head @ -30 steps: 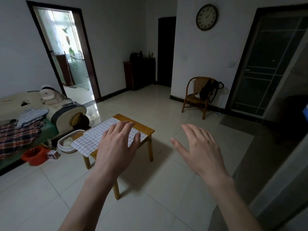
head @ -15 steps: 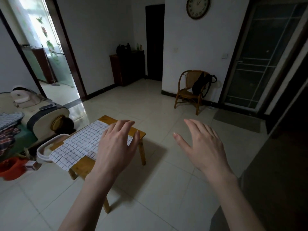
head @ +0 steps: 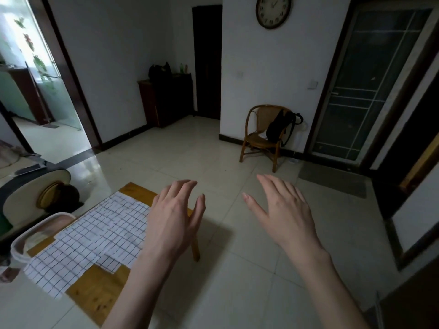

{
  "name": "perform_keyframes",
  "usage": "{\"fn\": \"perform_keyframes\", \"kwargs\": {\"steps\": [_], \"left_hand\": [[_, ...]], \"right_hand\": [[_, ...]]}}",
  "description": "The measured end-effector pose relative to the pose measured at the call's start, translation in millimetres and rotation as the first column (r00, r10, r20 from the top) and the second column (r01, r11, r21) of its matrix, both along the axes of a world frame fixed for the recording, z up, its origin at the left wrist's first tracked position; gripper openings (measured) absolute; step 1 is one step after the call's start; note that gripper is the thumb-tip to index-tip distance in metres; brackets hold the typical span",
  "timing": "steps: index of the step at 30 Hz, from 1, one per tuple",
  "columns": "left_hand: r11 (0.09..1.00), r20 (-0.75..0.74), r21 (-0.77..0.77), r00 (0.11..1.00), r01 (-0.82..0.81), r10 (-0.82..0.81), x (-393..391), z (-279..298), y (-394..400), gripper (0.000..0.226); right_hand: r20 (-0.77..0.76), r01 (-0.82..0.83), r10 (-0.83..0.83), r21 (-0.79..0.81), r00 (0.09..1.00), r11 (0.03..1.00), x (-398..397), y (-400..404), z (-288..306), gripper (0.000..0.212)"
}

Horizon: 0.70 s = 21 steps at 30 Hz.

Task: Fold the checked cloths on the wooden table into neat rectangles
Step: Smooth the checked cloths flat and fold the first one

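White checked cloths (head: 95, 236) with a thin dark grid lie spread flat over a low wooden table (head: 95, 293) at the lower left. They overlap, and one corner hangs past the table's left edge. My left hand (head: 173, 217) is held out, fingers apart and empty, in the air over the table's right end and hiding part of it. Further right, my right hand (head: 282, 210) is also empty with fingers spread, above the bare floor and clear of the table.
A white plastic basin (head: 31, 236) sits on the floor against the table's left side. A sofa end (head: 31, 193) lies beyond it. A wicker chair (head: 263, 136) with a black bag stands by the far wall. Pale tiled floor surrounds the table.
The view has moved closer to the table and swung right, so the table now sits lower left and larger. Both hands stay raised and empty.
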<state>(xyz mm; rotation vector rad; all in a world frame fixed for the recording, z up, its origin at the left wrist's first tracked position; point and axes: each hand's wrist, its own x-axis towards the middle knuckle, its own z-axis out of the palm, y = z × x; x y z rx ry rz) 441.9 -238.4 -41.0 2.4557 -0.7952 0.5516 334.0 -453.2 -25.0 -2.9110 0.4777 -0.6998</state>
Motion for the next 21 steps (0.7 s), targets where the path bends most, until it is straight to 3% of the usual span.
{"fn": "perform_keyframes", "kwargs": {"steps": [11, 21], "left_hand": [[0.994, 0.029, 0.01, 0.993, 0.113, -0.113, 120.5, -6.0, -62.7, 0.052], [0.996, 0.038, 0.027, 0.995, 0.089, -0.09, 231.7, -25.1, -148.6, 0.05]], "right_hand": [[0.008, 0.041, -0.041, -0.027, 0.999, 0.999, 107.5, -54.0, -8.3, 0.075], [-0.023, -0.021, 0.021, -0.002, 1.0, 1.0, 218.7, -139.1, -27.4, 0.077]]}}
